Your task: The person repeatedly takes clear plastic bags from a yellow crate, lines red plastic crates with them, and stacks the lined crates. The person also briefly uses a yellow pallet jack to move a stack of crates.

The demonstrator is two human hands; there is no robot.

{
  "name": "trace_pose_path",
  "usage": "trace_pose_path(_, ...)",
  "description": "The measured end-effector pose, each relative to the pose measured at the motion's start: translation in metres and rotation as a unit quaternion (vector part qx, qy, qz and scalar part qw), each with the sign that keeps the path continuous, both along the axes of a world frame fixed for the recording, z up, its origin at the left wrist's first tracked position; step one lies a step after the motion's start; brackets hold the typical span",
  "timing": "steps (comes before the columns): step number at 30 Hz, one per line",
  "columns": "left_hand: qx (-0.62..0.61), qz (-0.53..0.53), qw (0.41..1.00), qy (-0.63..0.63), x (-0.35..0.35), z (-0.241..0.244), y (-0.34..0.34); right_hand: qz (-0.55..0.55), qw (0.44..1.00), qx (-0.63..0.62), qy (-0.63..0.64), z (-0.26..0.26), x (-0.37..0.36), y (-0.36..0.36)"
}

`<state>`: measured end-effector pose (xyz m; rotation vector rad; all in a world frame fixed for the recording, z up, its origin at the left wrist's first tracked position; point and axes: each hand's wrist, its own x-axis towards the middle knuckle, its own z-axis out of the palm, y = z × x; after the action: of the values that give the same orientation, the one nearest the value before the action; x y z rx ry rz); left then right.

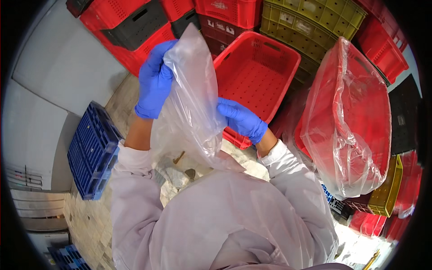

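A clear plastic bag (192, 87) hangs in folds before my chest, its upper corner pointing up and away from me. My left hand (156, 79), in a blue glove, grips the bag's left edge near the top. Lower down, my right hand (241, 119), gloved in blue too, holds the bag's right side; some of its fingertips are hidden behind the film. Just beyond the bag a red plastic crate (256, 77) with a perforated floor and walls sits tilted, its inside bare. To the right, another red crate (364, 111) is covered with a clear plastic liner (351, 148).
Stacks of red crates (229, 13) and olive-yellow crates (303, 27) stand beyond the bag. A black crate (135, 30) is among those at upper left. Blue plastic pallets (92, 148) lean by the white wall (50, 60). Stone-tiled floor (91, 222) shows at lower left.
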<state>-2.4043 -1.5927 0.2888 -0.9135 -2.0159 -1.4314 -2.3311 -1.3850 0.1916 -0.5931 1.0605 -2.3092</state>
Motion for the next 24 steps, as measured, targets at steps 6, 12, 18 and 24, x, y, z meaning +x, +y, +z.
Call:
trace_pose_path(6, -0.086, -0.028, 0.967, 0.236, -0.053, 0.046, 0.046, -0.211, 0.977, 0.003, 0.025, 0.021, -0.01, 0.032)
trace_pose_path(12, -0.085, -0.12, 0.961, 0.235, -0.096, 0.057, 0.112, -0.312, 0.935, 0.152, 0.07, 0.03, -0.011, 0.069)
trace_pose_path(18, -0.199, -0.182, 0.931, 0.247, -0.17, 0.024, 0.229, -0.432, 0.901, -0.034, -0.024, 0.038, -0.004, 0.091)
trace_pose_path(24, -0.045, -0.287, 0.949, 0.124, -0.111, 0.028, 0.261, -0.595, 0.797, -0.088, -0.056, 0.041, -0.013, 0.134)
